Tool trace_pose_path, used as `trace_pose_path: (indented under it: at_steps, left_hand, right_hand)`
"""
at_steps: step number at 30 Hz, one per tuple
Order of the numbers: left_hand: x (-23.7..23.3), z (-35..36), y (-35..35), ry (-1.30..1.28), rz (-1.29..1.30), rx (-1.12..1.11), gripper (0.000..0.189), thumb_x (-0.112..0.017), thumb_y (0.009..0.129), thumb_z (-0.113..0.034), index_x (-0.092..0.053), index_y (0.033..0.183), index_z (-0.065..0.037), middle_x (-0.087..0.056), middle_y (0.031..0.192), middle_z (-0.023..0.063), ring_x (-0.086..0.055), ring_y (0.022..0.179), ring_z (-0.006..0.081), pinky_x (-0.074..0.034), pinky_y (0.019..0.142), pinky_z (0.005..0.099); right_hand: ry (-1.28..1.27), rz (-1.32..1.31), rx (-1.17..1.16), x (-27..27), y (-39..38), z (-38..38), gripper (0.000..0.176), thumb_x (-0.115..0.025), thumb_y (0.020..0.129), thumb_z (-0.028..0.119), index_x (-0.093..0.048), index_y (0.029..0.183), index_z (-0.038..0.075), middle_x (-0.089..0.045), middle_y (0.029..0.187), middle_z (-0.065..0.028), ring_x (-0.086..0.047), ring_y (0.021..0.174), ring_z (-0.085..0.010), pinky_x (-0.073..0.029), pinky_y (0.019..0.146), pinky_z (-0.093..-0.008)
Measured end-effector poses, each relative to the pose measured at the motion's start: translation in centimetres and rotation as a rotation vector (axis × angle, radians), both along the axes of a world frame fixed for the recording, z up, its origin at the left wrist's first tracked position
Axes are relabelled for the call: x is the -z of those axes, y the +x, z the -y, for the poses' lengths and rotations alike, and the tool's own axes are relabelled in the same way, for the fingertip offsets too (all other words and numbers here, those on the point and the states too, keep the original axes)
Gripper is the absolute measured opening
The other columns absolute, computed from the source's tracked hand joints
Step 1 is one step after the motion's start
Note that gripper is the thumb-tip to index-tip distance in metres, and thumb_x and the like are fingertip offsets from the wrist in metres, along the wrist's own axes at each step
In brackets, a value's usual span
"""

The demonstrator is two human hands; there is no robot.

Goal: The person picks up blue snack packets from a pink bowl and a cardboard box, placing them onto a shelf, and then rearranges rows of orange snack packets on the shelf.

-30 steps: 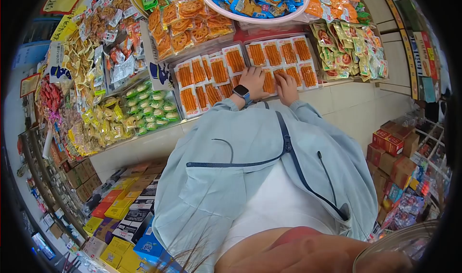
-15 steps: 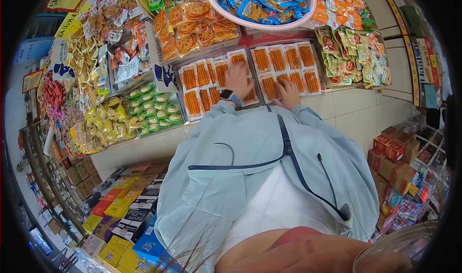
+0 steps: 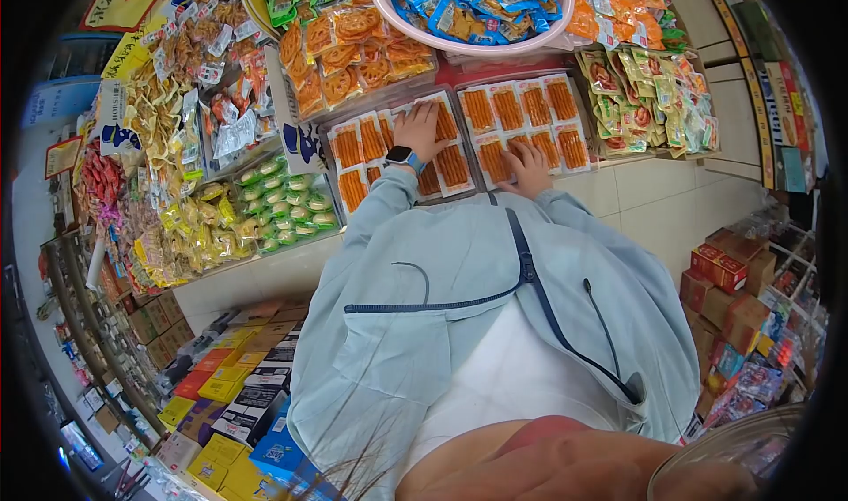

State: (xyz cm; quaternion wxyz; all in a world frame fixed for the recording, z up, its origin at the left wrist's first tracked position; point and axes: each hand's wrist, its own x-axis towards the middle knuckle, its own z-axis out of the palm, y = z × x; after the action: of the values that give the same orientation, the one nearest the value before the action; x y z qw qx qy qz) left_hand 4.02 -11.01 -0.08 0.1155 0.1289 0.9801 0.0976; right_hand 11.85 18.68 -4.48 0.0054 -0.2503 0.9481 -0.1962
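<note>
Orange stick snacks in white-edged packets lie in rows in two clear trays. Over the left tray [image 3: 331,179], my left hand [image 3: 419,132] rests on packets in the upper middle, fingers apart, a smartwatch [image 3: 405,157] on its wrist. Right of that hand a packet [image 3: 453,164] lies uncovered. In the right tray [image 3: 465,139], my right hand [image 3: 530,171] lies on the lower row with spread fingers, touching a packet [image 3: 493,158]. Neither hand holds anything that shows.
A pink basin [image 3: 570,20] of blue packets sits beyond the trays. Round orange snacks [image 3: 340,55] and green-white packets [image 3: 287,203] lie leftward, beige-green packets [image 3: 640,95] rightward. Stacked cartons [image 3: 231,377] stand lower left, more boxes [image 3: 720,267] at right.
My left hand has moved left and slightly up across the left tray, uncovering packets on its right side. The watch face now shows more. My right hand has stayed nearly in place.
</note>
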Motion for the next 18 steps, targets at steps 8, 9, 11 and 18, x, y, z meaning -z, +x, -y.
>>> trace_pose_path:
  at_steps: [8,9,11,18]
  left_hand:
    - [-0.4,0.6,1.3,0.158,-0.076,-0.058,0.085,-0.078,0.072,-0.045,-0.043,0.139,-0.008,-0.047,0.137,0.0146,-0.046,0.126,0.0336,-0.034,0.105,0.0495]
    - [-0.7,0.6,1.6,0.205,-0.105,-0.067,0.083,-0.078,0.071,-0.044,-0.045,0.137,-0.008,-0.048,0.135,0.0140,-0.047,0.125,0.0332,-0.035,0.104,0.0496]
    - [-1.3,0.3,2.2,0.262,-0.194,-0.105,0.082,-0.079,0.070,-0.043,-0.046,0.136,-0.008,-0.048,0.135,0.0139,-0.047,0.124,0.0332,-0.035,0.104,0.0486]
    - [-2.4,-5.5,0.0,0.318,-0.322,0.132,0.078,-0.079,0.069,-0.037,-0.048,0.134,-0.007,-0.048,0.136,0.0145,-0.046,0.126,0.0327,-0.035,0.106,0.0483]
  right_hand:
    - [0.018,-0.010,-0.004,-0.6,0.0,-0.2,0.076,-0.079,0.069,0.046,-0.051,0.133,0.017,-0.043,0.140,-0.0113,-0.036,0.133,-0.0327,-0.023,0.113,-0.0556]
    - [0.022,-0.006,-0.003,-0.6,0.0,-0.3,0.076,-0.079,0.069,0.047,-0.051,0.133,0.017,-0.043,0.140,-0.0112,-0.036,0.133,-0.0325,-0.023,0.114,-0.0555]
    - [0.025,0.002,-0.005,-0.6,0.0,-0.2,0.076,-0.079,0.070,0.047,-0.051,0.133,0.016,-0.043,0.140,-0.0109,-0.036,0.133,-0.0321,-0.022,0.114,-0.0553]
    - [0.055,-0.007,-0.042,0.3,-0.1,-0.5,0.075,-0.075,0.072,0.050,-0.050,0.135,0.017,-0.044,0.140,-0.0106,-0.037,0.134,-0.0304,-0.022,0.114,-0.0555]
